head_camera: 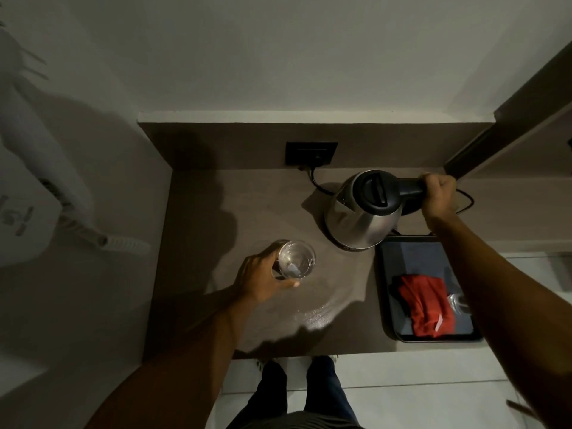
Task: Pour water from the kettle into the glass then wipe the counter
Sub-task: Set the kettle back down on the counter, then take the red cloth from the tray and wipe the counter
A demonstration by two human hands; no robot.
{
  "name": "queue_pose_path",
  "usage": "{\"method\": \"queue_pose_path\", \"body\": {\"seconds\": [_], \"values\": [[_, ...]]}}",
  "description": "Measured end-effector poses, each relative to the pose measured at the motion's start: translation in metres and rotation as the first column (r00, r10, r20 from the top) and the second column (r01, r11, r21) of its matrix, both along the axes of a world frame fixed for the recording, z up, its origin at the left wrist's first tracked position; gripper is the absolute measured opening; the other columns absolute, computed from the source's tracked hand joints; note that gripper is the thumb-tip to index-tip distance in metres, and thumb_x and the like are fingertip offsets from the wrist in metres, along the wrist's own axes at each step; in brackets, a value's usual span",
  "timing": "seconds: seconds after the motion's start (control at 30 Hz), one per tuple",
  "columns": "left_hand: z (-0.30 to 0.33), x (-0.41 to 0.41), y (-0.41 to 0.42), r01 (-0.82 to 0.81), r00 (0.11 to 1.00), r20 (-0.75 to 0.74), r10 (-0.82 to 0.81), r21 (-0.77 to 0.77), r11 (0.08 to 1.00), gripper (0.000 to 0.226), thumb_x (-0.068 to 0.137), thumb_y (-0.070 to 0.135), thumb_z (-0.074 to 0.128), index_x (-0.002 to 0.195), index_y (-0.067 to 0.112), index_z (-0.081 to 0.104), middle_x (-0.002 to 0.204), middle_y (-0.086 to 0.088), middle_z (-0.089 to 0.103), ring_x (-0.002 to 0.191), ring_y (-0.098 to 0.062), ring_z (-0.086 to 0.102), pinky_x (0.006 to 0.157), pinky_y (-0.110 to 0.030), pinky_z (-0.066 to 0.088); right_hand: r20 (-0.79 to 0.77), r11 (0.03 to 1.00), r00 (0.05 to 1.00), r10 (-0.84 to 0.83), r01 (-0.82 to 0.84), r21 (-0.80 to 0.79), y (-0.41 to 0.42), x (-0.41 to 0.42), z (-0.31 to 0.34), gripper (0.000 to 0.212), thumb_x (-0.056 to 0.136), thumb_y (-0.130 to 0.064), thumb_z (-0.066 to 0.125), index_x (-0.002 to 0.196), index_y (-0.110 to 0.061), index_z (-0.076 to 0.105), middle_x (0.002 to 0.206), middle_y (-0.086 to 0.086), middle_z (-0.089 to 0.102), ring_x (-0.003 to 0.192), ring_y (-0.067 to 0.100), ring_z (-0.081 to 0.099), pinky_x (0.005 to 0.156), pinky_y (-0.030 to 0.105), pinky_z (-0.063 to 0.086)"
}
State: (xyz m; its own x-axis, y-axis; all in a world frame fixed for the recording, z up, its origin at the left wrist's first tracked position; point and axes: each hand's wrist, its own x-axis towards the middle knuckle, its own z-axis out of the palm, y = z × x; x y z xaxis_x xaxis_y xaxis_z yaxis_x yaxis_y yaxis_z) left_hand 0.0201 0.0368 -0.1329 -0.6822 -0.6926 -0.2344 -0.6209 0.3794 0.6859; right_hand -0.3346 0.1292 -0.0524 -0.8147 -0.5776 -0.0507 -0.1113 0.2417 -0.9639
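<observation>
A steel kettle (359,216) with a black lid stands upright at the back right of the brown counter (216,212). My right hand (439,196) is closed round its black handle. A clear glass (296,259) stands upright left of the kettle, near the counter's middle, with my left hand (260,277) wrapped round its left side. A folded red cloth (425,306) lies on a dark tray (390,292) at the counter's right. A wet sheen (312,317) shows on the counter in front of the glass.
A black wall socket (310,153) sits behind the kettle, its cord (318,184) running along the counter's back. Another clear glass (459,301) is partly hidden by my right forearm on the tray. A white appliance (37,193) hangs on the left wall. My feet (297,366) stand below the counter's front edge.
</observation>
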Motion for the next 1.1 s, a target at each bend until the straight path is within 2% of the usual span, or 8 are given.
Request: {"method": "queue_pose_path", "body": {"seconds": [0.1,0.3,0.43,0.53,0.6,0.7,0.87,1.1], "values": [[0.001,0.0,0.0,0.003,1.0,0.006,-0.003,0.006,1.0,0.096,0.058,0.056,0.09,0.142,0.033,0.049,0.122,0.006,0.072,0.106,-0.015,0.07,0.092,-0.037,0.059,0.039,0.996,0.999,-0.036,0.033,0.077,0.007,-0.011,-0.014,0.032,0.099,-0.026,0.042,0.07,-0.02,0.055,0.073,-0.001,0.057,0.059,-0.007,0.059,0.065,0.018,0.047],[0.0,-0.003,0.003,-0.026,0.998,0.055,0.024,0.028,0.999,0.099,0.059,0.053,0.091,0.145,0.029,0.048,0.128,0.0,0.07,0.117,-0.021,0.066,0.099,-0.043,0.055,-0.117,0.989,0.993,-0.016,0.033,0.146,0.009,0.002,-0.005,0.041,0.104,-0.042,0.031,0.072,-0.026,0.051,0.071,-0.005,0.052,0.063,-0.004,0.055,0.063,0.026,0.042],[0.0,-0.003,0.005,-0.042,0.998,0.051,0.041,0.029,0.999,0.101,0.058,0.055,0.091,0.145,0.031,0.046,0.127,0.0,0.071,0.116,-0.022,0.067,0.098,-0.043,0.055,-0.164,0.985,0.984,-0.068,0.092,0.147,0.028,0.016,-0.004,0.056,0.099,-0.057,0.037,0.136,-0.016,0.041,0.131,0.012,0.052,0.119,0.024,0.054,0.097,0.034,0.048],[0.0,-0.002,0.005,-0.052,0.997,0.062,0.051,0.013,0.999,0.101,0.057,0.057,0.09,0.145,0.031,0.046,0.125,0.0,0.071,0.114,-0.024,0.068,0.097,-0.043,0.055,-0.312,0.953,0.948,-0.06,0.147,0.263,0.078,0.057,-0.021,0.058,0.096,-0.059,0.045,0.143,-0.026,0.033,0.144,0.007,0.044,0.127,0.019,0.047,0.104,0.042,0.044],[0.0,-0.002,0.005,-0.044,0.997,0.067,0.043,0.017,0.999,0.102,0.058,0.058,0.089,0.146,0.031,0.045,0.127,-0.001,0.07,0.116,-0.024,0.067,0.098,-0.044,0.055,-0.425,0.875,0.895,0.136,0.092,0.475,0.123,0.086,-0.045,0.057,0.095,-0.055,0.047,0.143,-0.026,0.036,0.146,0.008,0.043,0.133,0.025,0.042,0.107,0.052,0.038],[0.0,-0.001,0.005,-0.04,0.997,0.071,0.039,0.018,0.999,0.101,0.06,0.058,0.089,0.147,0.031,0.044,0.128,-0.001,0.07,0.118,-0.025,0.066,0.1,-0.044,0.054,-0.367,0.652,0.867,0.337,0.066,0.755,0.173,0.1,-0.075,0.068,0.089,-0.058,0.04,0.148,-0.027,0.032,0.16,0.008,0.024,0.145,0.041,0.021,0.111,0.068,0.022],[-0.004,0.001,0.008,-0.036,0.997,0.074,0.037,-0.002,0.999,0.102,0.061,0.059,0.088,0.148,0.03,0.042,0.124,-0.002,0.072,0.114,-0.024,0.068,0.1,-0.044,0.053,-0.183,0.529,0.923,0.338,-0.025,0.848,0.185,0.1,-0.096,0.085,0.082,-0.068,0.041,0.155,-0.034,0.014,0.166,0.007,-0.004,0.146,0.049,0.01,0.109,0.073,0.014],[-0.001,-0.003,0.009,-0.016,0.994,0.112,0.014,0.017,1.0,0.107,0.067,0.055,0.086,0.154,0.029,0.029,0.133,-0.004,0.067,0.116,-0.027,0.067,0.098,-0.044,0.054,-0.294,0.524,0.887,0.356,0.071,0.849,0.179,0.09,-0.095,0.059,0.088,-0.009,0.065,0.144,-0.013,0.046,0.154,0.028,0.028,0.132,0.059,0.031,0.107,0.071,0.031]]}}
